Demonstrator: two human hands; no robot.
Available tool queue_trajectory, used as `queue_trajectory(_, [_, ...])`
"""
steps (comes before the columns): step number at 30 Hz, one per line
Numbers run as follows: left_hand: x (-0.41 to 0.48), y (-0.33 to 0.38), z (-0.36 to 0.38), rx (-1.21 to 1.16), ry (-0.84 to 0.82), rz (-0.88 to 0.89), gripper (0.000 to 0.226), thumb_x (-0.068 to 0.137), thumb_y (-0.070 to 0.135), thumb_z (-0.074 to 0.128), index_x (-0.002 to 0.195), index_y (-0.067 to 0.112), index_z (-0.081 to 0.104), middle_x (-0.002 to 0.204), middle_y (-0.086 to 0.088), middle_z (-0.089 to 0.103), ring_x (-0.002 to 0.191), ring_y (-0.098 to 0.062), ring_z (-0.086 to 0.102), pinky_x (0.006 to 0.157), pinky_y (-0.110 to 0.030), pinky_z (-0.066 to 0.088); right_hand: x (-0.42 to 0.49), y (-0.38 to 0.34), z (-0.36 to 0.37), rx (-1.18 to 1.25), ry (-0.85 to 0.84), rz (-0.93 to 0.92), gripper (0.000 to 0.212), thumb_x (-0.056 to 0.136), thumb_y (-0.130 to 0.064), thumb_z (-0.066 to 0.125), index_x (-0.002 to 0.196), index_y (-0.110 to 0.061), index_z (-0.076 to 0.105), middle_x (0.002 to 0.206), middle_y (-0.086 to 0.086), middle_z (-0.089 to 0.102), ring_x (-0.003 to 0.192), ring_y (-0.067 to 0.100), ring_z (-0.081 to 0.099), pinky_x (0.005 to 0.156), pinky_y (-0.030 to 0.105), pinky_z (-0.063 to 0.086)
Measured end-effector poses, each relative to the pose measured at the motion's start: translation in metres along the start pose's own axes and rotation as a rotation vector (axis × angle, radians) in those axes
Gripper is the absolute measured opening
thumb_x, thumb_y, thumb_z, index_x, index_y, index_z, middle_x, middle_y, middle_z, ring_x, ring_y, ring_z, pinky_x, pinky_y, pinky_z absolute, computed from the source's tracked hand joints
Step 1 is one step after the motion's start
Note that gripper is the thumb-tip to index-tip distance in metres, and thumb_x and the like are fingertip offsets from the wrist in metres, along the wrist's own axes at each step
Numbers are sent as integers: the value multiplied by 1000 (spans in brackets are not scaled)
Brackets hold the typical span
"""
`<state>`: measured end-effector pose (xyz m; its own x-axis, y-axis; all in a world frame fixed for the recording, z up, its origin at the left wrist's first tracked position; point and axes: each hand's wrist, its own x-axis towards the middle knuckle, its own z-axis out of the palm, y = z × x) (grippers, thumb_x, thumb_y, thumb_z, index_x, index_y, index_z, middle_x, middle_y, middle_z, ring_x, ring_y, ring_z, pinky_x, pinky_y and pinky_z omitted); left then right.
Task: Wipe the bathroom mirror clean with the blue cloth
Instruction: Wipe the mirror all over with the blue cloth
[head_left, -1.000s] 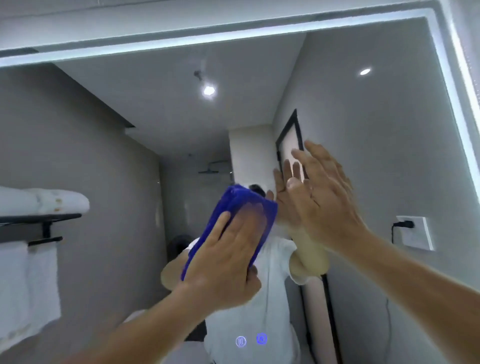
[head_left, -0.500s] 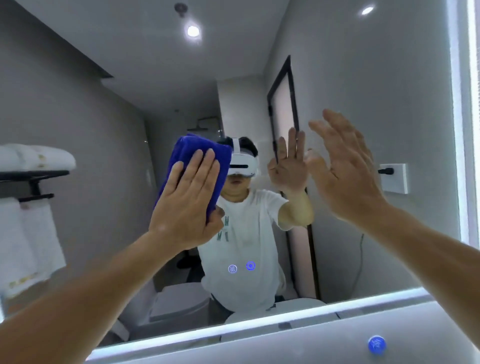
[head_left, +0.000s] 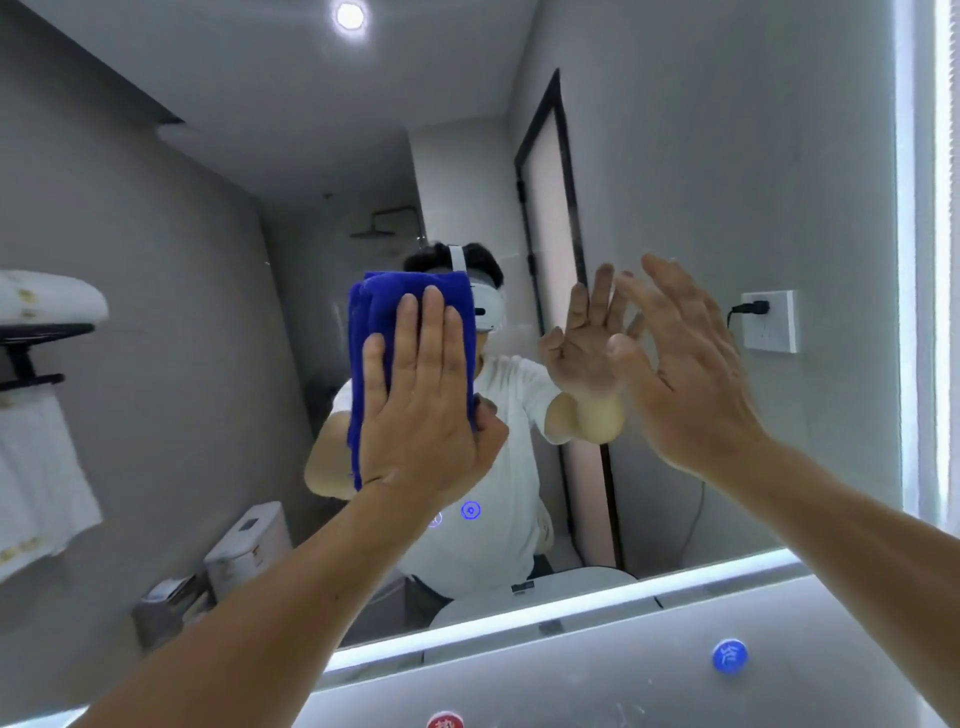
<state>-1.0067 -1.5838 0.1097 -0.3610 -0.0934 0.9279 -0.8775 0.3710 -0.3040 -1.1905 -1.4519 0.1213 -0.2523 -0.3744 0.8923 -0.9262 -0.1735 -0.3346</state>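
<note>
The bathroom mirror (head_left: 727, 156) fills most of the head view, with a lit strip along its bottom and right edges. My left hand (head_left: 423, 410) presses a folded blue cloth (head_left: 374, 338) flat against the glass near the middle, fingers straight and thumb tucked at the cloth's right edge. My right hand (head_left: 685, 364) is held up to the right with fingers spread, close to the glass and holding nothing. Whether it touches the mirror is unclear.
A black rack with white towels (head_left: 36, 415) shows at the left. The mirror reflects a person, a dark-framed door, a toilet and a wall socket (head_left: 769, 319). Below the mirror, a blue round knob (head_left: 729, 656) and a red one (head_left: 444, 721) sit on a pale surface.
The view has tilted down from the mirror's top edge to its bottom edge. My left hand and the cloth have slid right across the glass. My right hand stays raised and spread.
</note>
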Motion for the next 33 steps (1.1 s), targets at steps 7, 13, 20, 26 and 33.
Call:
queue_trajectory(7, [14,103,-1,-94,-38,72,85,80,34,38,154,3,11,163,-12,5,151,-25,-6,121,-46,-7,-2,45,-45,-59,79,35,57,94,-40,32,147,-24,39,162,-3,22,149,14,12,118,41,13])
queue_trajectory(13, [18,115,1,-75,-34,251,89,81,36,48,154,3,9,163,-13,9,150,-26,-1,121,-46,-5,-11,71,-53,-79,66,106,56,94,-41,32,147,-21,40,161,0,23,149,19,14,119,49,17])
queue_trajectory(20, [-10,27,2,-33,-36,171,89,82,39,46,155,6,7,164,-12,6,151,-26,-6,121,-47,-4,-11,40,-25,-48,18,80,62,91,-45,27,148,-22,38,162,-1,21,149,17,13,119,45,14])
queue_trajectory(26, [-51,-67,3,32,10,59,97,83,45,51,155,6,-1,163,-10,-6,151,-29,-1,121,-48,-2,-14,-2,5,-1,-2,5,60,91,-41,31,147,-22,38,162,0,21,149,16,12,116,37,11])
queue_trajectory(33, [-100,-83,8,5,-9,-18,90,88,46,46,154,7,0,164,-7,-7,151,-28,-4,121,-48,-5,-27,-25,31,42,-38,17,63,89,-46,28,147,-24,38,161,-2,20,149,15,13,116,36,13])
